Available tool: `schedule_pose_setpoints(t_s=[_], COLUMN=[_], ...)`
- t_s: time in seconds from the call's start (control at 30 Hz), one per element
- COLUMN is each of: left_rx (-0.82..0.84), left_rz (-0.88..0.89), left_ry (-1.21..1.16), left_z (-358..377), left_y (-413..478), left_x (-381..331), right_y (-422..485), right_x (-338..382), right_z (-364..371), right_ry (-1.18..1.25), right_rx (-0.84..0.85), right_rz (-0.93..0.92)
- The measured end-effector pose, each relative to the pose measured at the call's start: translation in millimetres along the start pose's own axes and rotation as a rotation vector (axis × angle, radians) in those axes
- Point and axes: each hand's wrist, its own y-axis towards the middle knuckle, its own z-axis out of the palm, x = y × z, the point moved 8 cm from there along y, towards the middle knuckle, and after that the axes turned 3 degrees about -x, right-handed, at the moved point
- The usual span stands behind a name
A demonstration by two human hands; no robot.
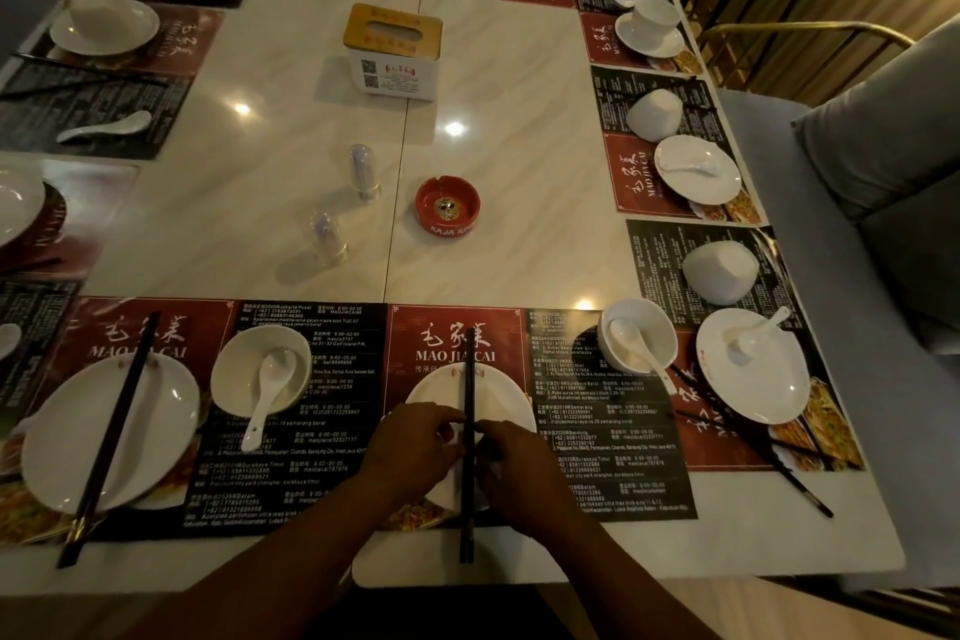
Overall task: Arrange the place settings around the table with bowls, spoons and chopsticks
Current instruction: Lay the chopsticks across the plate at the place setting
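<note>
Both hands are on the chopsticks (469, 379): left hand (415, 444) and right hand (519, 465) curl in from either side, fingertips pinching the pair about midway along. The sticks lie across the plate (511, 403) in the near middle setting. Their long axis runs straight away from the person, butt ends overhanging the plate toward the table edge (675, 572), tips reaching up onto the red mat (405, 343).

Neither hand is nearer, they meet at the sticks, so any tidy-up looks like a small sideways shift or a squaring of the two together. Room? Printed mat either side of the plate, nothing close enough to knock.

Off to the right stands the bowl (660, 327) with its spoon (626, 334) inside, apart from the plate, and that setting reads as nearly complete. To the left there's a second bowl (234, 369), then the left plate (62, 442) with the left sticks (112, 431) laid across it.

The right corner is the untidy one. Loose sticks (753, 443) lie crossed on the mat, one end near the edge. Likely next, I'd guess.

Further out, an ashtray (448, 205) and a tissue box (393, 52) sit mid-table, well apart from the work. Upturned bowls (719, 273) wait at the right and far places; finer detail there is too dim to call.
</note>
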Motion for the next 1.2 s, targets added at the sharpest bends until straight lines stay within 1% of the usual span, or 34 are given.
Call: schedule_pose_setpoints(t_s=[0.17,0.5,0.67,0.73,0.8,0.93,1.0,1.1,1.13,1.2], left_rx=[0.012,0.004,-0.020,-0.051,-0.094,-0.139,-0.152,-0.136,-0.122,-0.115], left_rz=[-0.020,-0.017,-0.030,-0.021,0.004,0.078,0.100,0.145,0.166,0.176], left_ry=[-0.009,-0.004,0.007,-0.008,-0.035,-0.078,-0.093,-0.091,-0.097,-0.078], left_z=[2,1,-3,-7,-13,-15,-13,-7,-3,3], left_y=[-2,-2,-1,3,8,25,35,51,56,65], left_x=[3,3,6,3,-7,-42,-63,-97,-108,-124], right_y=[1,2,-5,-8,-12,-20,-19,-4,3,18], right_x=[-3,-5,-9,-19,-33,-73,-98,-129,-139,-157], right_z=[0,1,-16,-37,-71,-161,-198,-231,-237,-238], right_ry=[0.048,0.055,0.018,0.009,0.028,0.086,0.098,0.021,-0.016,-0.038], right_rx=[0.003,0.018,-0.041,-0.119,-0.231,-0.516,-0.604,-0.602,-0.581,-0.490], right_rz=[0.022,0.024,0.039,0.080,0.133,0.273,0.361,0.389,0.385,0.380])
